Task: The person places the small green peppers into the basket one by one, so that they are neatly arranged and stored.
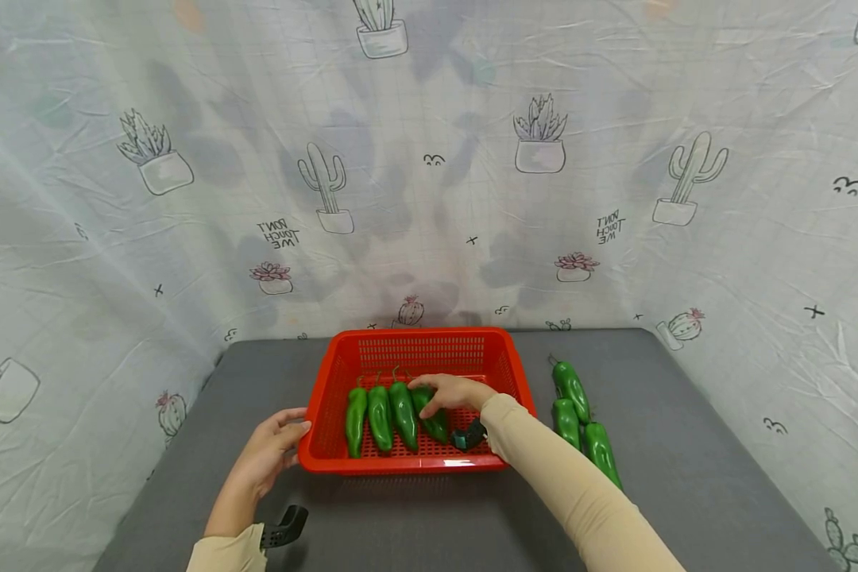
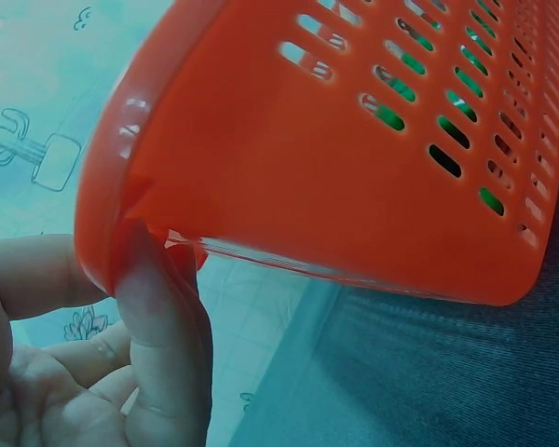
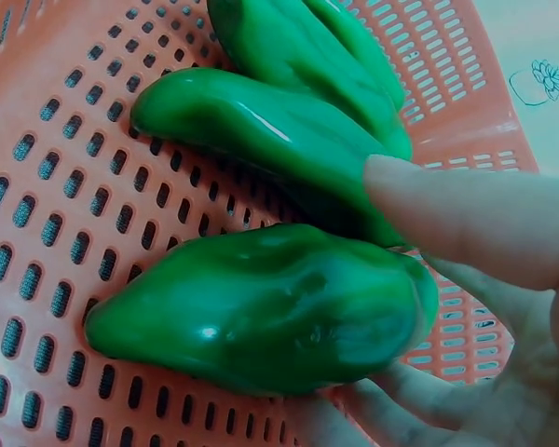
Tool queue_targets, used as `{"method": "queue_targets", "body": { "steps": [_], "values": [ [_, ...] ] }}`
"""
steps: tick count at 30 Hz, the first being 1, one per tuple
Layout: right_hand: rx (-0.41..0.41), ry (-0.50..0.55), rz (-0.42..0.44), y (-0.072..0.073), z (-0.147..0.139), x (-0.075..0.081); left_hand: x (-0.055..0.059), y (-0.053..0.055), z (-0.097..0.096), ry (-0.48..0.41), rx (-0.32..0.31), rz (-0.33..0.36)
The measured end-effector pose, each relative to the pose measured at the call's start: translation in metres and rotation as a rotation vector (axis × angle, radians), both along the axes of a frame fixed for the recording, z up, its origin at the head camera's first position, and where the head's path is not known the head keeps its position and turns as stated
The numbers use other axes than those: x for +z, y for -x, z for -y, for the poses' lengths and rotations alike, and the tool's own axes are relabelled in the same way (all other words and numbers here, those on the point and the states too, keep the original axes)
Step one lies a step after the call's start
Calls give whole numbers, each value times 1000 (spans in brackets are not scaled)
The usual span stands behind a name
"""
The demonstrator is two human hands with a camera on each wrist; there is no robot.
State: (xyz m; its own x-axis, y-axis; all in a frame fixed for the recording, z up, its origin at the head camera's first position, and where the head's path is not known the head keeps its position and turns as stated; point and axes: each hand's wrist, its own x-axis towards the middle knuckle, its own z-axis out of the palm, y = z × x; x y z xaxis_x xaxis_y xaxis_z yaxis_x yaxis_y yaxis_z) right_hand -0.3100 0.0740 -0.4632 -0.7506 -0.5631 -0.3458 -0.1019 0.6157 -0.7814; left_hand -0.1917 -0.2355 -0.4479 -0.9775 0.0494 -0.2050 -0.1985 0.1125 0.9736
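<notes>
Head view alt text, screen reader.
A right hand reaches over the rightmost of four green peppers in a red basket, while the left hand holds its left rim. Three more peppers lie on the table to the right.

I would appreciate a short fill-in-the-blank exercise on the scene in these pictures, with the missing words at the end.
1. The person's left hand grips the rim of a red, rectangular plastic basket that holds ____ long, glossy green peppers.
2. In the head view, the person's right hand is at the basket pepper lying furthest to the ____.
3. On the flat grey table, ____ loose green peppers lie outside the basket.

Missing words: four; right; three.
</notes>
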Motion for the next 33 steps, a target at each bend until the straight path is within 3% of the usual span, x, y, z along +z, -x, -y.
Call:
{"method": "queue_targets", "body": {
  "steps": [3, 9, 14, 25, 33],
  "values": [
    [-20, 2, -31, 0, 0, 1, 0, 0, 0, 2, -5, -3],
    [-150, 58, -75, 0, -1, 6, -2, 0, 0, -2, -14, -14],
    [-211, 105, -117, 2, -3, 12, -3, 0, -1, -5, -14, -16],
    [-219, 218, -203, 1, -12, 34, -5, -1, -1, 16, -16, -28],
    [-245, 261, -243, -10, -34, 48, -7, -3, 0, 1, 3, -27]
  ]
}}
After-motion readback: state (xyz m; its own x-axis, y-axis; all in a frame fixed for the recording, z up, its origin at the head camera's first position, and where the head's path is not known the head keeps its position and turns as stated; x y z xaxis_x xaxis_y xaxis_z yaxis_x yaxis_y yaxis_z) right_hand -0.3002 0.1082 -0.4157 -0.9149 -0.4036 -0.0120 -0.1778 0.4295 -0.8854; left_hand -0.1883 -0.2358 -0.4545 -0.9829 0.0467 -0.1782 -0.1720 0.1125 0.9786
